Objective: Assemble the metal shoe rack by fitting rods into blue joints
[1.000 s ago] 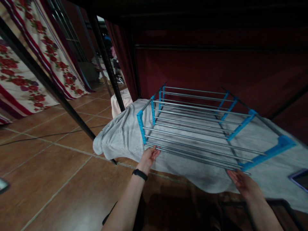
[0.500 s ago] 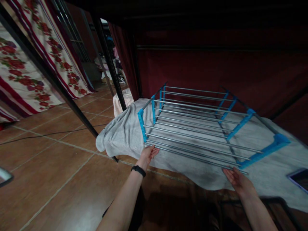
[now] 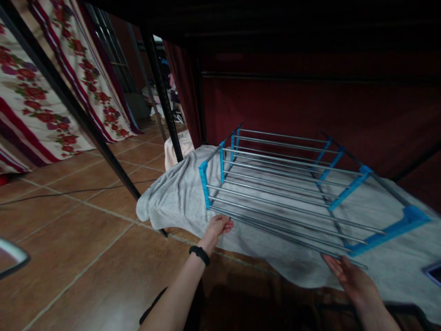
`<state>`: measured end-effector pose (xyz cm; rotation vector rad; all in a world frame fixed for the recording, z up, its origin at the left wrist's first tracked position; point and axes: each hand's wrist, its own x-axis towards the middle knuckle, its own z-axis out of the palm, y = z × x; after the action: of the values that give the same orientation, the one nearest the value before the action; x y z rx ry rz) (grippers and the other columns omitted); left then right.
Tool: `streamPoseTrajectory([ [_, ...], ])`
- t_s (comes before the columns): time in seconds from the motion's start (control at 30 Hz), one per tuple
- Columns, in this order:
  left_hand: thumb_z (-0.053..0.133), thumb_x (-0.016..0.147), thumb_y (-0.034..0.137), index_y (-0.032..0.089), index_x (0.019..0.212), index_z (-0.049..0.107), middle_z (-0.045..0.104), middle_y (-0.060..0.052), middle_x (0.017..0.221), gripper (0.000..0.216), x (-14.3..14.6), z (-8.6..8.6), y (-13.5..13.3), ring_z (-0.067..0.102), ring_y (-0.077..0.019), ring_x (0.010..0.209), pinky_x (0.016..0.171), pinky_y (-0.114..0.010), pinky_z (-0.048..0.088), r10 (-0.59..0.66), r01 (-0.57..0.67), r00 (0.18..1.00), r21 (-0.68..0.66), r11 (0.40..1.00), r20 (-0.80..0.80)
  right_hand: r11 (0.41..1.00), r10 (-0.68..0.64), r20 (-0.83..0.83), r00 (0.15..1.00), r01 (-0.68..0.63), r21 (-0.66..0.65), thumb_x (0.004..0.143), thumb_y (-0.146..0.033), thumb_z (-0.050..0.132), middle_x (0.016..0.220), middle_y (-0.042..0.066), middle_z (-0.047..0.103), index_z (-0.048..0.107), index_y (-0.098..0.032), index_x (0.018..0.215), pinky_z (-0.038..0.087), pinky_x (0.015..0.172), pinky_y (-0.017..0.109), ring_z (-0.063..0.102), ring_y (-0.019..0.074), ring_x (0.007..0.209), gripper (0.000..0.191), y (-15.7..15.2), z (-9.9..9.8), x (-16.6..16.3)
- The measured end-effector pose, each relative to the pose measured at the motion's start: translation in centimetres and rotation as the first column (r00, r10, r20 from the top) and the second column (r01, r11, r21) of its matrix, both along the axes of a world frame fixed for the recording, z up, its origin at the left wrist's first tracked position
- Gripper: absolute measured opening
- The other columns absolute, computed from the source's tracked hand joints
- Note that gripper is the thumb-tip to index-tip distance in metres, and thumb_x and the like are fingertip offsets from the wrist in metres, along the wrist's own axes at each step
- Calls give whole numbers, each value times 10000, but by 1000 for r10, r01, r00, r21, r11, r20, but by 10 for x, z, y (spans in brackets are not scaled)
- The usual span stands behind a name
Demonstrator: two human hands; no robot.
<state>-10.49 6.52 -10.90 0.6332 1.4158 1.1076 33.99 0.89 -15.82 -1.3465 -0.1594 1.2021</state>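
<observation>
At the upper left hangs a white curtain printed with red flowers (image 3: 41, 92), crossed by a slanting black metal post (image 3: 86, 124). Below them a terracotta tile floor (image 3: 69, 239) spreads across the lower left, with a thin black cable (image 3: 51, 195) lying on it. Left of centre, a rumpled grey towel-like cloth (image 3: 172, 197) covers a low surface and droops over its near edge. The left hand (image 3: 218, 227), with a black wristband (image 3: 200, 254), curls its fingers about the left end of the nearest rod of a flat, silver-rodded, blue-bracketed drying rack (image 3: 285, 184). The rack lies on the cloth across the centre and right of the frame. At the lower right the right hand (image 3: 347, 276) lies palm up with fingers spread, under the right end of that same rod and touching it rather than clasping it. So the step in hand looks like taking hold of the rack's near edge. Any shift would call for both hands to move together, since the rack is wide and lies on soft cloth. Behind it a dark red fabric wall (image 3: 310, 105) fills the dim upper right.
</observation>
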Motion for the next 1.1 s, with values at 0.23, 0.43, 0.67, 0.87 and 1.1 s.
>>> streamPoseTrajectory([
  [0.23, 632, 798, 148, 187, 683, 584, 624, -15, 671, 130, 6, 9, -9, 630, -161, 779, 683, -230, 447, -50, 80, 913, 59, 995, -405, 999, -33, 5, 999, 33, 4, 786, -59, 477, 875, 54, 640, 554, -205, 841, 534, 933, 438, 688, 173, 821, 173, 1, 8, -5],
  [0.43, 451, 880, 109, 205, 1039, 603, 612, -71, 1053, 240, 6, 24, -27, 577, -182, 997, 859, -294, 420, -64, 462, 248, 60, 885, -967, 998, -43, -31, 999, 42, -49, 815, -66, 452, 897, 55, 651, 565, -204, 858, 572, 858, 388, 694, 162, 797, 183, 0, 12, 1],
  [0.67, 344, 932, 103, 160, 1095, 564, 594, -102, 1058, 280, 2, 22, -30, 572, -211, 998, 871, -345, 440, -103, 479, -126, -151, 864, -987, 999, -26, -5, 1000, 25, -35, 795, -66, 484, 903, 45, 647, 560, -212, 857, 572, 865, 383, 695, 163, 821, 176, -1, 11, 4],
  [0.87, 333, 949, 125, 175, 1146, 549, 574, -106, 1124, 297, 7, 25, -30, 549, -218, 1059, 857, -346, 466, -143, 557, -200, -232, 797, -969, 999, -8, 49, 999, 10, -37, 806, -58, 456, 918, 61, 654, 560, -221, 856, 576, 879, 415, 699, 170, 818, 200, -2, 15, 0],
  [1.1, 315, 958, 135, 170, 1141, 555, 574, -112, 1116, 304, 9, 25, -28, 536, -217, 1066, 863, -350, 466, -156, 542, -209, -247, 803, -965, 994, -43, -13, 999, 42, -103, 831, -58, 483, 840, 60, 655, 570, -179, 776, 605, 787, 301, 700, 144, 764, 159, 2, 18, 4],
])
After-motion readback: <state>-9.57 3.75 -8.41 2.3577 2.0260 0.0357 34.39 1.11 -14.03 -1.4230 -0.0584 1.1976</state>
